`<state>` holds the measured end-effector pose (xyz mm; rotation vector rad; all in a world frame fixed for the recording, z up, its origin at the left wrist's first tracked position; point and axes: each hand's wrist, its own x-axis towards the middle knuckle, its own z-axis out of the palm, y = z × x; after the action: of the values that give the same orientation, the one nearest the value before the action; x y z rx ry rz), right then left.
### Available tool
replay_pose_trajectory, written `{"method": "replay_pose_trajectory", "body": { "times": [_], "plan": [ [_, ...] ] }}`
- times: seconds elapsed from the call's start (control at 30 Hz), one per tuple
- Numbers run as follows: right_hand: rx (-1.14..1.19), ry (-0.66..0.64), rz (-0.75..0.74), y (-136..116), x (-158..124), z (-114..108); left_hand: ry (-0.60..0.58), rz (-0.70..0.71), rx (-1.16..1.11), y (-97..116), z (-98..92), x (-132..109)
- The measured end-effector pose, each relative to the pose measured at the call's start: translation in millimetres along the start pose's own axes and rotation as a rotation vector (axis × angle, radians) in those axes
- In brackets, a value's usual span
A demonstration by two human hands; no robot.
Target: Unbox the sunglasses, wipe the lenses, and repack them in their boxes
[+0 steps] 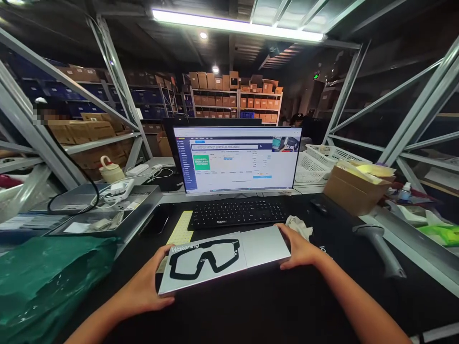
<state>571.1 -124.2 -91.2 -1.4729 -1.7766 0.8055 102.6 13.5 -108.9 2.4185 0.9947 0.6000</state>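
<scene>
A long white eyewear box [218,265] is held level above the black desk mat, in front of the keyboard. Its left part carries a black goggle-like frame print and the word "Wakening". A seam splits that from a plain white part [267,246] on the right; whether this is a second piece or the same box I cannot tell. My left hand [148,279] grips the left end, thumb below and fingers behind the edge. Closed around the right end is my right hand [296,246]. The box's underside is hidden.
Behind the box are a black keyboard [236,213] and a lit monitor [238,165]. A barcode scanner [382,251], mouse [318,207] and filled cardboard box [353,191] are on the right. To the left lie a phone [158,220] and green plastic bag [46,282].
</scene>
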Motion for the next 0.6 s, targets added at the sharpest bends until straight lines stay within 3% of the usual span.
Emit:
{"method": "replay_pose_trajectory", "body": {
  "times": [0.33, 0.47, 0.53, 0.6],
  "plan": [
    [-0.017, -0.035, -0.024, 4, 3, 3, 0.036, -0.066, 0.090, -17, -22.1, -27],
    [-0.089, 0.025, -0.026, 9, -3, -2, 0.090, -0.058, 0.055, -25, -35.1, -40],
    [-0.144, 0.111, 0.011, 13, -6, -8, 0.220, -0.100, 0.057, -36, -49.5, -56],
    [-0.176, 0.190, 0.050, 17, -7, -13, 0.431, -0.206, 0.007, -47, -69.0, -77]
  ]
}}
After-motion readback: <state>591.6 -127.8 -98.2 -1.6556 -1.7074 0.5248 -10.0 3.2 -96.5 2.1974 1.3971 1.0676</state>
